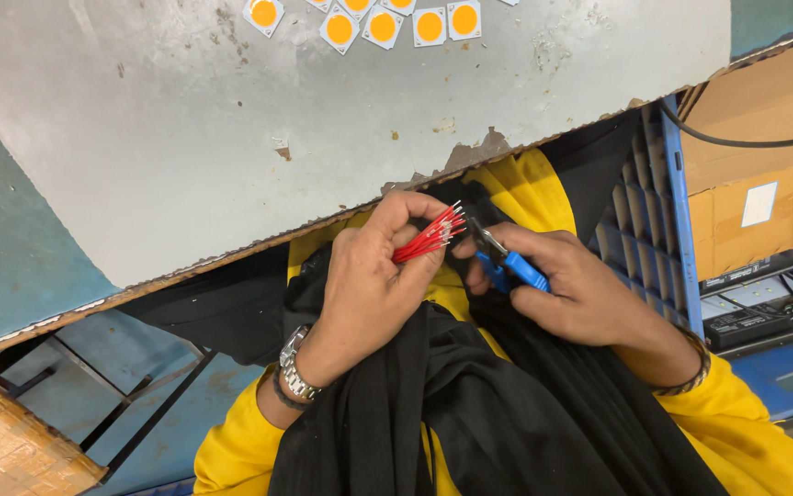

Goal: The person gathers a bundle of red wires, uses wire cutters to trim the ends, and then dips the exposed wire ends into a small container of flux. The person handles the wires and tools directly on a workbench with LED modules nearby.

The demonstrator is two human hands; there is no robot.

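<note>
Your hands work in your lap, just below the ragged near edge of the grey worktable point(341, 138), whose chipped rim runs diagonally from lower left to upper right right above your knuckles, so there is little room upward there. To your right a blue slotted crate point(658, 211) stands close beside your right wrist, with a cardboard box point(764, 138) behind it; to your left the space over the black cloth point(498, 413) and yellow garment point(525, 188) lies open. Your left hand point(369, 285) is curled closed around a bundle of red wires point(429, 237), thin, short and fanned slightly, their bare silvery tips pointing up toward the table edge. Your right hand point(580, 289) is wrapped around blue-handled pliers point(507, 262), whose dark nose sits just beside the wire tips. Square yellow-centred chips point(383, 25) lie at the table's far side, well apart.
</note>
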